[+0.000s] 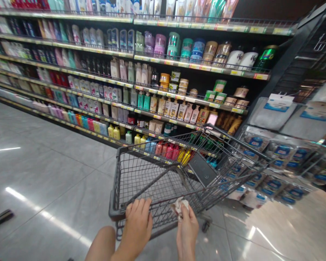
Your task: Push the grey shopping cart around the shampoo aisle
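Cart (203, 169) by shelves (201, 67): probably stiff, rolls easily; grip its rail (163, 199). Left hand (137, 222) curls over near rail; right hand (188, 226) pinches crumpled tissue (180, 206) by it, likely light, soft, tearable; hold bunched.

Cart (115, 188): metal wire. Flap (203, 168): matt plastic. Wad (179, 203): crumpled, matt, paper or cloth. Floor (57, 156): smooth, glossy.

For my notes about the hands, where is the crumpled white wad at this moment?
In the head view, the white wad is below centre, slightly right, in the right hand, beside the near rail of the shopping cart.
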`<action>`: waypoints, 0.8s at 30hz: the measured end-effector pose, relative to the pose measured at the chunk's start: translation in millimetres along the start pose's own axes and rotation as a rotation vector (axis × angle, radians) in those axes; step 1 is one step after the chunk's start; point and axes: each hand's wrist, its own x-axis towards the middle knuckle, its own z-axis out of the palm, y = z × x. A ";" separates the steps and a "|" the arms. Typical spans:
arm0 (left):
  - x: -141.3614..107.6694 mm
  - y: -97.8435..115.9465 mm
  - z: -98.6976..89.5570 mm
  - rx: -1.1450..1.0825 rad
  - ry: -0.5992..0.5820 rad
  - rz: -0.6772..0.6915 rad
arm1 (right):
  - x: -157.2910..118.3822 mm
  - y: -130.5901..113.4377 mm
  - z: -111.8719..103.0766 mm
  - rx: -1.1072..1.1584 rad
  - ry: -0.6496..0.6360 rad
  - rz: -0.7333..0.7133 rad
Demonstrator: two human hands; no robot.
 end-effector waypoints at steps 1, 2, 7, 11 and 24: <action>-0.1 1.0 -0.2 -0.009 -0.004 -0.005 | -2.5 -0.9 -0.1 0.009 0.010 0.002; -0.1 2.1 -0.5 -0.018 -0.010 -0.011 | -5.4 -0.6 -0.4 0.002 0.022 -0.005; -0.4 6.7 -2.2 -0.039 -0.054 -0.040 | -19.3 9.2 -0.4 -0.312 0.066 -0.089; 0.5 7.8 -4.2 -0.055 -0.091 -0.043 | -24.2 19.1 2.2 -0.518 0.066 -0.253; 2.6 8.3 -8.3 -0.049 -0.118 -0.046 | -19.3 61.5 -22.4 -0.668 -0.116 -0.633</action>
